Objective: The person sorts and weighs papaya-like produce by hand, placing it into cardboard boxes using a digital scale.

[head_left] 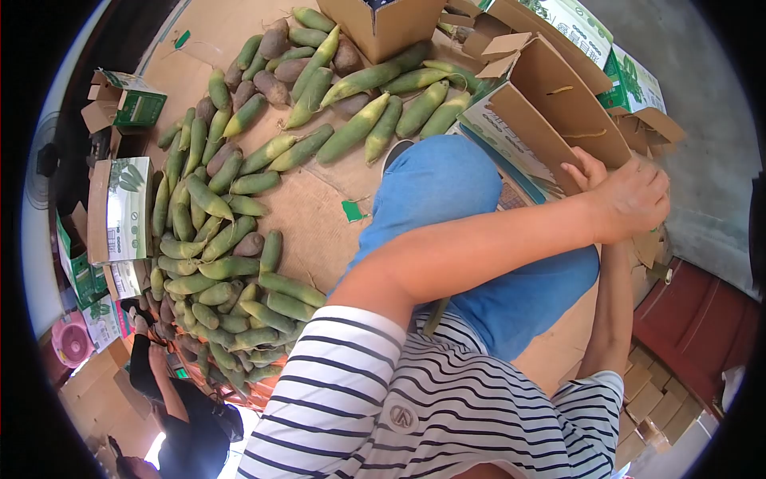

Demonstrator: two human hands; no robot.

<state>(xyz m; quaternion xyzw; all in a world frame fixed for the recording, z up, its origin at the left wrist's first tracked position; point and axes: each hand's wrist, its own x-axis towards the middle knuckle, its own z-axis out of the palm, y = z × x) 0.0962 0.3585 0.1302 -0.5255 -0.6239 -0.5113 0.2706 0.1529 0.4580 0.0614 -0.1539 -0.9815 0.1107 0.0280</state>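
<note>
My left hand (632,198) reaches across to the near end of a tall cardboard box (531,124). Its fingers are curled closed, and what lies in them is hidden. My right hand (587,169) shows only in part, the left wrist crossing in front of it. Its bent fingers are at the box's near edge and appear to grip it. The box stands open, tilted in view, with printed white and green sides and two yellowish strips on its brown inner wall. Beside it, many green radishes (355,128) lie loose on the cardboard-covered floor (307,227).
Purplish-brown radishes (271,88) are mixed into the long pile at the left. Another open carton (383,28) stands at the top. Printed cartons (128,209) line the left side. My bent knee (447,180) is beside the box. A person in black (191,423) is at lower left.
</note>
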